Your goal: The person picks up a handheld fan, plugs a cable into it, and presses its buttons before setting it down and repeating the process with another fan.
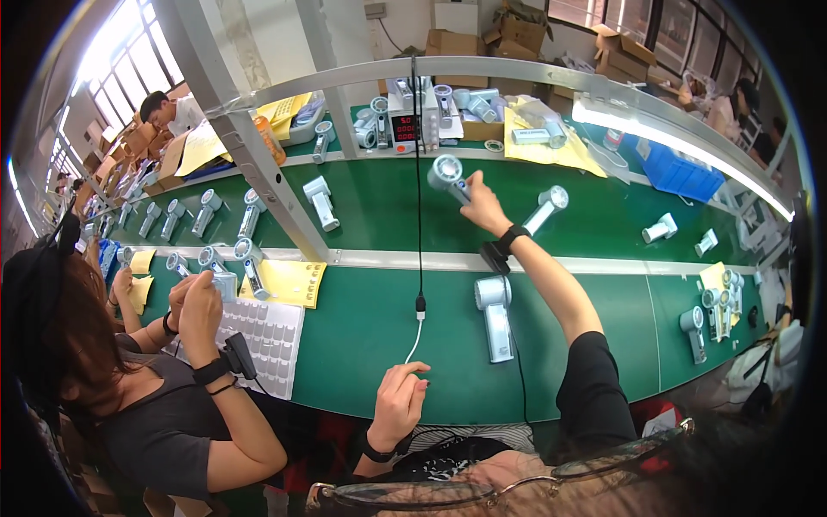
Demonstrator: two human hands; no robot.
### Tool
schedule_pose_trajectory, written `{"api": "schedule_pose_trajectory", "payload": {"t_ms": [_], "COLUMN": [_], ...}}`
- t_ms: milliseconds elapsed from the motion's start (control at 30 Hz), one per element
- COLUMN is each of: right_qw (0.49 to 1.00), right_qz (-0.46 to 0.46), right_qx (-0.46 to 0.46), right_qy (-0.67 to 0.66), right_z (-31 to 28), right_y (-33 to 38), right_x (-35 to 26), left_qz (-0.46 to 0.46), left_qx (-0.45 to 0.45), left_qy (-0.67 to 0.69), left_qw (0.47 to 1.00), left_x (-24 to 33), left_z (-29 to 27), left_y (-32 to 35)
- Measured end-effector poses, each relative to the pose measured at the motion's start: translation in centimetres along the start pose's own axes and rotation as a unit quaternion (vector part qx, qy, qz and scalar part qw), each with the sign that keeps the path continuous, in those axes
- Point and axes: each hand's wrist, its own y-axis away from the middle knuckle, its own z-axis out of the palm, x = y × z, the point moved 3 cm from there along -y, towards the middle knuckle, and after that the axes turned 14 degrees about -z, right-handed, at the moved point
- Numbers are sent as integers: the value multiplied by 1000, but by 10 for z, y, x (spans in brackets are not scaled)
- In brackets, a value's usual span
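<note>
My right hand (487, 207) reaches over the far green belt, its fingers closed round the handle of a pale blue handheld fan (446, 172) with a round head. Low in front of me, my left hand (398, 403) is closed at the lower end of a short white cable (414, 338). That cable joins a black cable (419, 215) hanging from above; its lower tip is hidden by my fingers. Between my arms, another light blue handheld fan (496, 320) lies on the green bench, apart from both hands. Just beyond my right wrist, a similar fan (549, 207) rests on the belt.
A co-worker (129, 379) sits at my left beside a white slotted tray (274, 345). A metal rail (379, 257) divides bench and belt. Behind the belt stand a meter with a red display (405, 129) and a blue crate (676, 168). More fans (693, 332) stand at right.
</note>
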Motion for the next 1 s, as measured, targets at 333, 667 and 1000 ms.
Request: {"api": "schedule_pose_trajectory", "payload": {"t_ms": [333,667,1000], "right_qw": [896,676,636], "right_qz": [87,80,119], "right_qx": [7,202,211], "right_qy": [-435,-705,-732], "right_z": [-130,-93,-83], "right_y": [156,275,293], "right_x": [-85,-181,-205], "left_qz": [-13,8,18], "left_qx": [-58,-161,-154], "left_qy": [173,144,167], "left_qw": [983,976,974], "left_x": [24,52,51], "left_z": [27,75,73], "left_y": [8,13,27]}}
